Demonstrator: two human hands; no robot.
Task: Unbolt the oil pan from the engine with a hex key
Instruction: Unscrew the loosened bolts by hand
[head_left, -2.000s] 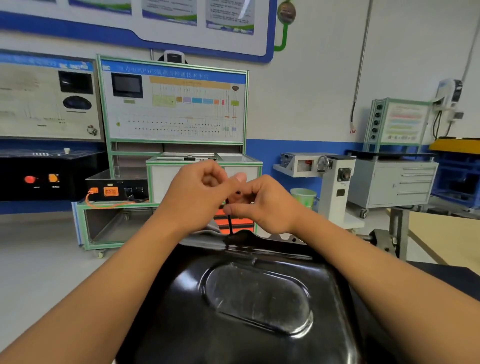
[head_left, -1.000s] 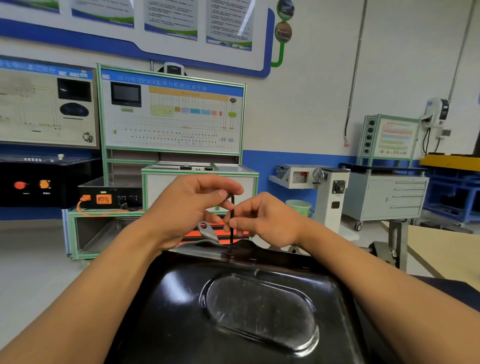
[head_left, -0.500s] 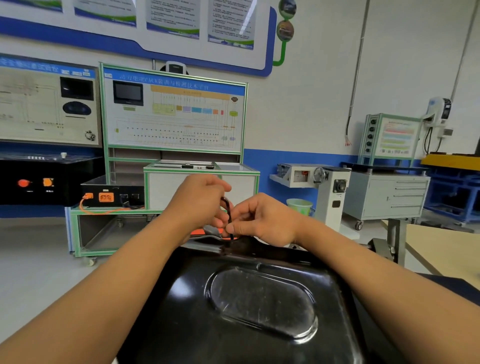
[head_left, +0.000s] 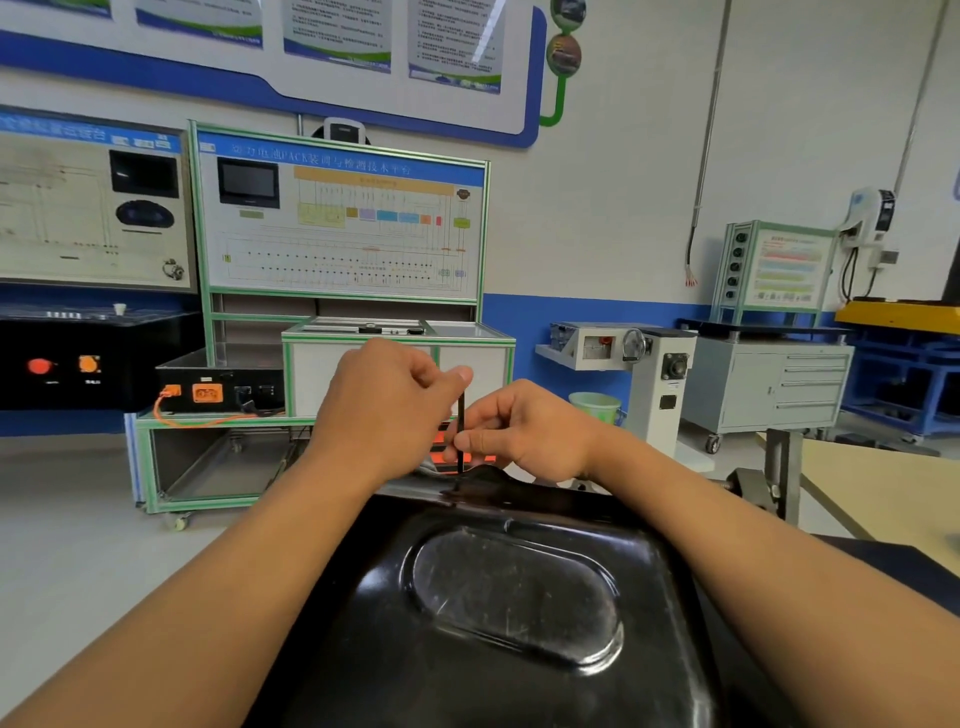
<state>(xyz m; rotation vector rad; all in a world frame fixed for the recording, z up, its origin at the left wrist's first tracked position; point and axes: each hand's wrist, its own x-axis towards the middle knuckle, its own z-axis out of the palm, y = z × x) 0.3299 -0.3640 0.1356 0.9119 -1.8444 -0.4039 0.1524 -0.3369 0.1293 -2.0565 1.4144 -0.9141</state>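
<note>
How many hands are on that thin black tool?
2. The left hand holds the top of the hex key; the right hand pinches its shaft lower down, above the oil pan.

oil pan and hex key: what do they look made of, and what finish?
The oil pan looks like pressed sheet metal, probably steel, in gloss black paint. The signs are sharp light reflections, a stamped oval recess and fine scratches. The hex key looks like dark steel, a thin straight black rod with no shine. It is too thin here to judge its finish firmly.

Green-framed board (head_left: 340, 234) header reads "PACK" (blurred Chinese characters around it)
</note>
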